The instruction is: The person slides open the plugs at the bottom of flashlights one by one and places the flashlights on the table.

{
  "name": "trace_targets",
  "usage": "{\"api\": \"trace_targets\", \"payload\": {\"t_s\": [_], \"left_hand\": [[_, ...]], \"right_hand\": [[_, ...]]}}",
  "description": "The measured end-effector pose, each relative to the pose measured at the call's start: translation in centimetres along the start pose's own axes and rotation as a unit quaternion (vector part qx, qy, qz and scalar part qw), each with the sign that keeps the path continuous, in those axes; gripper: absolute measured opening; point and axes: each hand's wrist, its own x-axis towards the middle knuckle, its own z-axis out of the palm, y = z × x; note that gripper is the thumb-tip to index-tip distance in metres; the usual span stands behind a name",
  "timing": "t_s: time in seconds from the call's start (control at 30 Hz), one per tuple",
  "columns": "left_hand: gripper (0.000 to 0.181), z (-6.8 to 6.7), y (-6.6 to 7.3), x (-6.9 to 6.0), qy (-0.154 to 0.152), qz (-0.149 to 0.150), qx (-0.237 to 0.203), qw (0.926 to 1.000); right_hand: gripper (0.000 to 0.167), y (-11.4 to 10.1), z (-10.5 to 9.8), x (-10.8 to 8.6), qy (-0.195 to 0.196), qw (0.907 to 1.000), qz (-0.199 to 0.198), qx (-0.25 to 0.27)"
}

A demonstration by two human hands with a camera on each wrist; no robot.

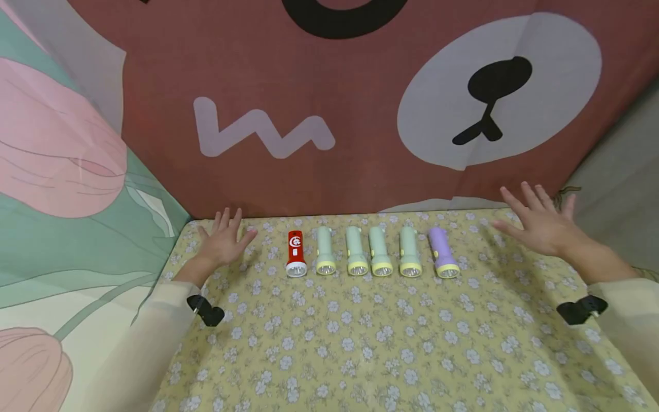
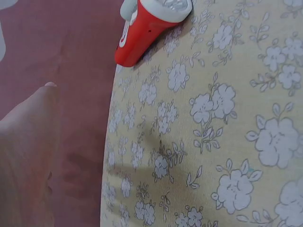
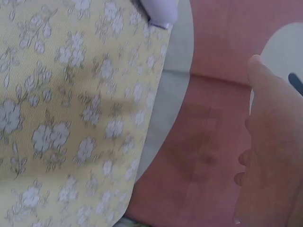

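Floral cloth [image 1: 360,343] bore six flashlights [image 1: 378,243]

One red flashlight [image 1: 296,259], its white emblem [image 1: 296,242] illegible, four pale-green flashlights [image 1: 324,243] and one purple flashlight [image 1: 441,246] lay between left hand [image 1: 221,243] and right hand [image 1: 547,229], both empty, fingers spread.

A reddish backdrop [image 1: 360,177] stands behind flowered cloth [image 1: 329,343].

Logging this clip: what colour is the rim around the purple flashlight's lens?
The rim is yellow, best seen in the head view.
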Motion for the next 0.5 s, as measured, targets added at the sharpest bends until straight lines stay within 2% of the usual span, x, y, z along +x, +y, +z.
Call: {"api": "trace_targets", "payload": {"t_s": [0.13, 0.37, 0.5], "left_hand": [[0.092, 0.3, 0.3, -0.2, 0.002, 0.006, 0.009, 0.9999], [0.086, 0.6, 1.2, -0.5, 0.003, 0.016, 0.015, 0.9997], [0.082, 0.9, 1.8, -0.6, 0.008, 0.029, 0.0, 0.9995]], "right_hand": [[0.089, -1.5, -0.1, 0.1, -0.007, 0.9998, -0.021, 0.0], [0.087, -4.6, 0.5, 0.6, 0.012, 0.9975, -0.068, -0.012], [0.087, -6.9, 0.9, 1.0, 0.009, 0.9963, -0.086, -0.008]]}}
